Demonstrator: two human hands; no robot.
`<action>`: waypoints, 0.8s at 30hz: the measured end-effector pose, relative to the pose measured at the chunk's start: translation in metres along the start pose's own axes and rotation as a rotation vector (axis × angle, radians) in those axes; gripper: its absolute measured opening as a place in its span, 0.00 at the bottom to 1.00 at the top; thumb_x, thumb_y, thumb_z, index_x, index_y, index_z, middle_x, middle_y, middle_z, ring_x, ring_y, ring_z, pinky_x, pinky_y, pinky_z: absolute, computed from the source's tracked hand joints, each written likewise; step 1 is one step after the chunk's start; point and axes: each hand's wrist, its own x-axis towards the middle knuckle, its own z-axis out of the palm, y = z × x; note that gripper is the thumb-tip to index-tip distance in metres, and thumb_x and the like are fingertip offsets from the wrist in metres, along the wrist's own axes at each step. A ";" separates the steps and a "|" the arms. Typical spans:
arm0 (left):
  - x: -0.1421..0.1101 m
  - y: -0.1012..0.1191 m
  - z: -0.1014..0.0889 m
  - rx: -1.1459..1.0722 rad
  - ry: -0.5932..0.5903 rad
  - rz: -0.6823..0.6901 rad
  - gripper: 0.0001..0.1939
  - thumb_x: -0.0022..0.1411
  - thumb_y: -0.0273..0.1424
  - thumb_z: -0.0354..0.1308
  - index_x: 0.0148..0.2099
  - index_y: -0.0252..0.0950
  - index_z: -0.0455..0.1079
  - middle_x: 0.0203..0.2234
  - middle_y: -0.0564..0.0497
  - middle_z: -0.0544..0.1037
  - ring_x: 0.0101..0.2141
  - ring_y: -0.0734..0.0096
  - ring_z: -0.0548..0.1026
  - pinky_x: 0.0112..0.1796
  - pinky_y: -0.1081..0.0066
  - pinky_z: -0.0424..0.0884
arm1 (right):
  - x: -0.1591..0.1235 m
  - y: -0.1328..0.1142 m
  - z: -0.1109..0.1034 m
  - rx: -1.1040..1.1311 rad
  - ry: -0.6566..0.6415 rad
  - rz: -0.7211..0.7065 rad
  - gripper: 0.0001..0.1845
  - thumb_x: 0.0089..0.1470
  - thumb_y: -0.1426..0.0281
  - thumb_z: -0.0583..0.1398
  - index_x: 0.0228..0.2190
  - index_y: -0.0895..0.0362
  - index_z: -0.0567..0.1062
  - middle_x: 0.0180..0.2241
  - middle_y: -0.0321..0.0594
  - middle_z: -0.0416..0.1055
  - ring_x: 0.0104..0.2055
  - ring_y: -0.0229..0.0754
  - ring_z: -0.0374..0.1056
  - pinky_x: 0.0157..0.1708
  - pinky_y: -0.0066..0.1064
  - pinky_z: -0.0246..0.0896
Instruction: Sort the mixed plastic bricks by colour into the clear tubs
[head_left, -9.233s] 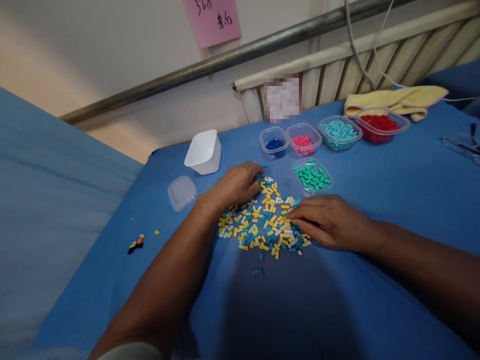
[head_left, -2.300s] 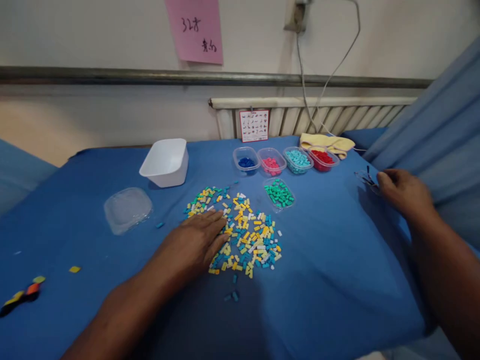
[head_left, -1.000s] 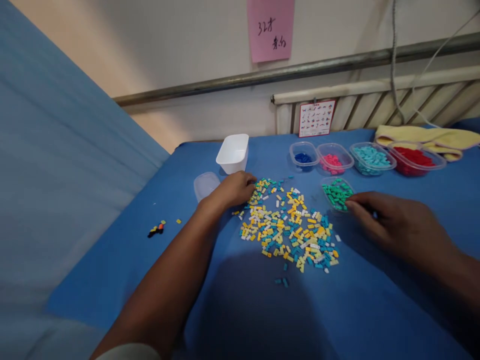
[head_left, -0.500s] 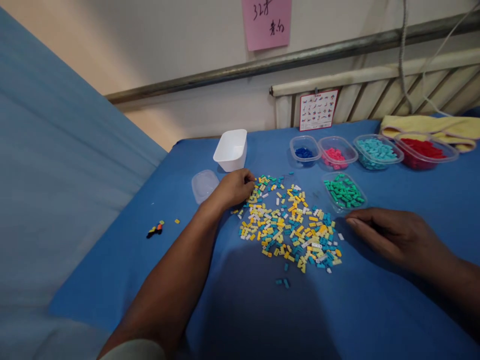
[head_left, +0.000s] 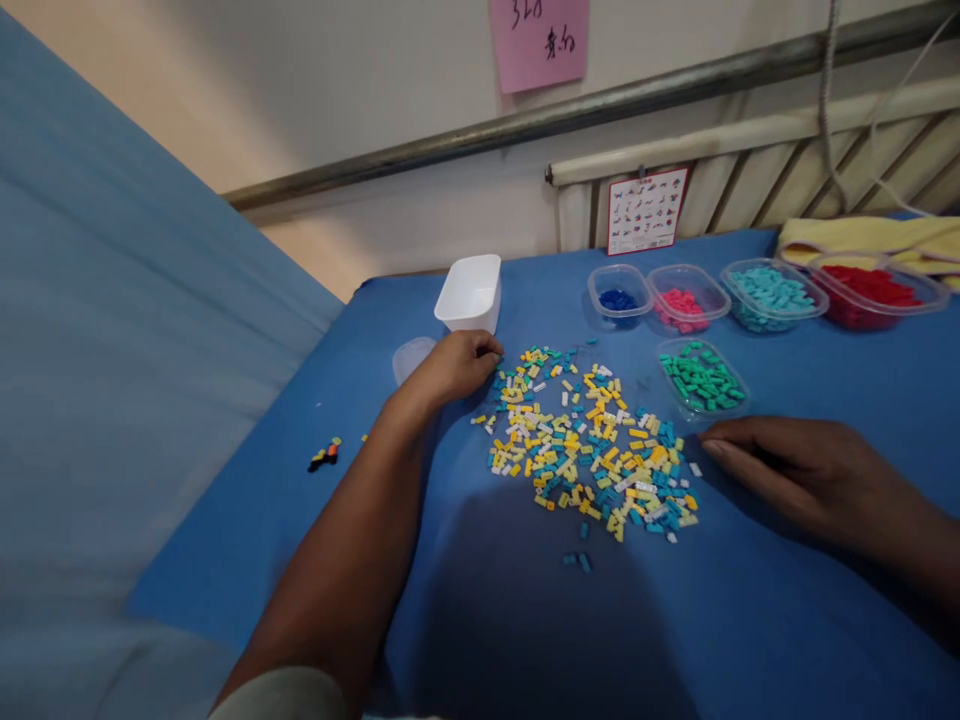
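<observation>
Just beside left fingers [head_left: 486, 344]: loose bricks [head_left: 592, 440].

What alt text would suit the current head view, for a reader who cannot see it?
A left hand and a right hand flank a spread of small bricks, mostly yellow, teal and white, on a blue surface. Beyond are a tray of green pieces, a white tub, and four clear tubs of blue, pink, turquoise and red pieces.

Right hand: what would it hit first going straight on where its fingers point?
Likely the teal bricks at the nearest edge of the loose brick pile; height is unclear, so it might pass above.
</observation>
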 end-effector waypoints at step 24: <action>-0.005 0.018 0.003 0.337 -0.138 0.217 0.16 0.71 0.24 0.58 0.55 0.33 0.82 0.49 0.41 0.84 0.45 0.55 0.80 0.45 0.62 0.72 | 0.000 0.003 0.000 -0.050 -0.013 -0.071 0.12 0.74 0.60 0.61 0.45 0.49 0.85 0.41 0.33 0.88 0.36 0.42 0.86 0.34 0.28 0.79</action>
